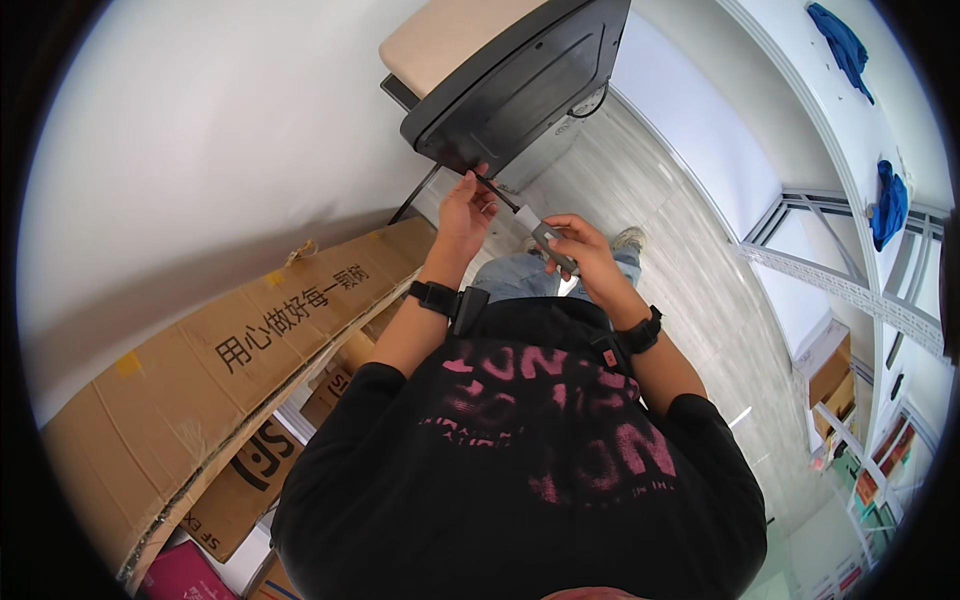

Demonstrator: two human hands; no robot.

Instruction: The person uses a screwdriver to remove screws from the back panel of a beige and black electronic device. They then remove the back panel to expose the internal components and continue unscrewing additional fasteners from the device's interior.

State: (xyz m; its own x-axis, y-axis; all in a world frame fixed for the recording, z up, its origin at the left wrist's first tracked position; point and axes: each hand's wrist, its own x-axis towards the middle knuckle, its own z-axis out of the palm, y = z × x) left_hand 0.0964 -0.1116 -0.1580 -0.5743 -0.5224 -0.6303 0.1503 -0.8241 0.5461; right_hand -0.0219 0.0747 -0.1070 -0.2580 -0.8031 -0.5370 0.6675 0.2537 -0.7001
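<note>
My right hand [590,252] is wrapped round the grey body of an electric screwdriver [548,238], its long dark shaft pointing up and left. At the shaft's far end, the fingers of my left hand [463,212] close around the tip, which they partly hide. This tip lies against or very near the lower edge of a black panel [530,85]. The panel is the underside of a tilted piece with a beige rounded body [450,38]. Screw points and recessed shapes show on the black surface. Whether a screw sits at the tip cannot be made out.
A long cardboard box [190,370] runs along the wall at left, with more boxes [250,475] below it. A black cable [592,105] loops from the panel's far corner. Metal shelving [830,260] stands at right with blue cloths [888,205].
</note>
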